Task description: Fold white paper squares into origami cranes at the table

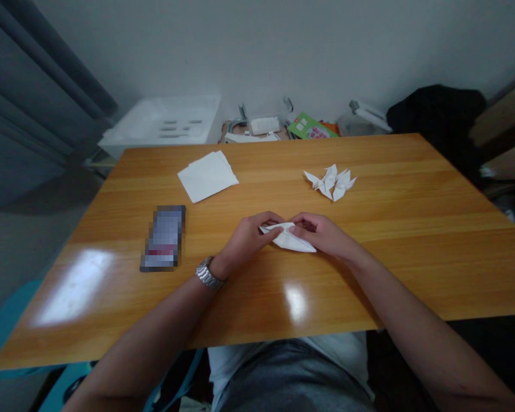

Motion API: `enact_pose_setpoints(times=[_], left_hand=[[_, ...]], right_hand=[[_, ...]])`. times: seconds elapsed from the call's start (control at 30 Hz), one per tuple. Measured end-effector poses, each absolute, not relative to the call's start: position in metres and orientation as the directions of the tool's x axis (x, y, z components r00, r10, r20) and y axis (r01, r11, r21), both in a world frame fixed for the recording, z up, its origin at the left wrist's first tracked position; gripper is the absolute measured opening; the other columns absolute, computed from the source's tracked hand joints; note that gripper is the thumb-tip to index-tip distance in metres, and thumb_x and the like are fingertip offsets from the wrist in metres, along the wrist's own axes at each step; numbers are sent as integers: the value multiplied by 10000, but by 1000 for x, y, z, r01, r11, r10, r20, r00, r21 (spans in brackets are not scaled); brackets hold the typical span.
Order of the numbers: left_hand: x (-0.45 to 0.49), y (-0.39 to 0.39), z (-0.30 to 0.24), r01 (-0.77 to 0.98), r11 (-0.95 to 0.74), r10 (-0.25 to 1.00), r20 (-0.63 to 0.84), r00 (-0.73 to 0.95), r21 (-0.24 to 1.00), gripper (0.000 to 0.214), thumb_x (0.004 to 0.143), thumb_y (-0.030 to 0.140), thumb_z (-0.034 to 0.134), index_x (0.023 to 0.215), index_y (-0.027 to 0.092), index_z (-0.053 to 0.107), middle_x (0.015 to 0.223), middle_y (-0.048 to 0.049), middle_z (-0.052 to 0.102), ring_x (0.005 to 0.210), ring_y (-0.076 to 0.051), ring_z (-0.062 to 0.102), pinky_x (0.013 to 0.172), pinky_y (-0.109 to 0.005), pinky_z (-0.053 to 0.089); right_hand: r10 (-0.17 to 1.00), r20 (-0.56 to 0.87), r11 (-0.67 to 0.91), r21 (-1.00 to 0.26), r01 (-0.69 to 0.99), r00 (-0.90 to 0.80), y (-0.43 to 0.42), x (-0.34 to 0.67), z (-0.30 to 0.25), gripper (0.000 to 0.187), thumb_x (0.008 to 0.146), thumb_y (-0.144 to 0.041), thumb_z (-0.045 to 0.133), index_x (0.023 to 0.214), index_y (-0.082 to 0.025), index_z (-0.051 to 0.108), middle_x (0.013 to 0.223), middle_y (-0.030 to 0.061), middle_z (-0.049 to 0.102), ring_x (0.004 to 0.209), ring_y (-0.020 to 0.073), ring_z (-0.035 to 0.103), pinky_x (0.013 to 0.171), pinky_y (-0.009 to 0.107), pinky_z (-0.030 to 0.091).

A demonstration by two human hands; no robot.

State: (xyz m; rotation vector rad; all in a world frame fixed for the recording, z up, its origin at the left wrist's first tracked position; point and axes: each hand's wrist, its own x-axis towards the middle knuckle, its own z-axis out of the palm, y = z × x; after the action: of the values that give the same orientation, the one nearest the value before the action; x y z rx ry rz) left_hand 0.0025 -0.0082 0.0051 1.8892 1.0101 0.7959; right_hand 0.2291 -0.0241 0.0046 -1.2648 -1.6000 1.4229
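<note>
A partly folded white paper piece (290,239) lies on the wooden table (403,252) in front of me. My left hand (245,240), with a metal watch at the wrist, pinches its left end with closed fingers. My right hand (321,233) presses and grips its right side, fingers curled over it. Both hands rest on the tabletop. Farther back, right of centre, several finished folded paper shapes (332,183) lie in a small heap. A stack of flat white paper sheets (207,175) lies at the back left.
A phone (163,237) lies face up to the left of my hands. Beyond the table's far edge are a white plastic bin (163,123), clear boxes and a green packet (309,127). A dark bag (433,111) sits at the back right. Grey curtains hang left.
</note>
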Motion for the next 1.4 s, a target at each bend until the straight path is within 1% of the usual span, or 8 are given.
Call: enact_pose_setpoints(times=[0.17,0.3,0.43,0.57,0.77,0.97,1.2,1.4], left_hand=[[3,-11,11,332,-330,862,139,487,884,286,927,433,694,1086,201,748,1011,-38,775,893,-169,718,789,-249,557],[3,-9,10,223,-251,891,134,434,942,327,906,434,720,1107,177,731,1036,-60,773,892,-167,728,779,-244,575],[1,-7,9,200,-261,912,173,373,944,289,929,415,688,1067,166,741,985,-64,772,868,-159,724,777,-244,576],[2,-7,9,163,-252,921,185,342,954,279,937,415,673,1033,164,749,1002,-74,774,883,-162,717,797,-255,577],[4,-5,6,94,-163,940,126,318,982,324,933,439,672,1060,154,761,1002,-88,770,864,-160,706,785,-260,587],[5,-4,-3,-36,-16,944,27,329,999,344,946,396,615,1172,158,719,948,-58,733,832,-147,698,784,-296,630],[4,-6,4,63,-87,943,62,326,994,297,944,373,595,1091,164,745,1005,-70,750,880,-160,706,799,-283,617],[6,-7,8,99,-146,944,109,313,984,319,890,425,721,1067,161,742,993,-80,765,889,-165,710,794,-264,583]], right_hand=[[928,-175,-93,-964,251,-328,-27,226,7,412,789,-561,763,879,-168,676,762,10,650,665,151,552,602,275,400],[946,-196,-152,-971,182,-256,-27,227,8,420,803,-577,750,884,-174,666,750,3,638,638,139,529,570,265,374],[948,-188,-149,-976,161,-258,-28,227,8,407,818,-570,748,904,-181,670,759,-3,631,644,136,521,584,263,376],[939,-163,-120,-980,157,-301,-28,225,8,412,823,-575,744,919,-180,677,837,24,674,719,161,572,643,275,422],[890,-217,-153,-971,185,-402,-30,225,9,420,818,-565,750,897,-155,704,810,27,684,710,164,575,653,282,430],[892,-236,-155,-961,231,-385,-30,225,9,401,799,-547,763,851,-155,696,749,9,665,658,153,553,613,273,399],[898,-222,-135,-961,242,-379,-29,224,9,407,811,-553,744,850,-151,693,751,18,666,657,152,556,608,274,399],[899,-220,-127,-958,255,-378,-29,226,6,392,818,-550,739,839,-161,688,746,13,667,649,151,557,598,273,408]])
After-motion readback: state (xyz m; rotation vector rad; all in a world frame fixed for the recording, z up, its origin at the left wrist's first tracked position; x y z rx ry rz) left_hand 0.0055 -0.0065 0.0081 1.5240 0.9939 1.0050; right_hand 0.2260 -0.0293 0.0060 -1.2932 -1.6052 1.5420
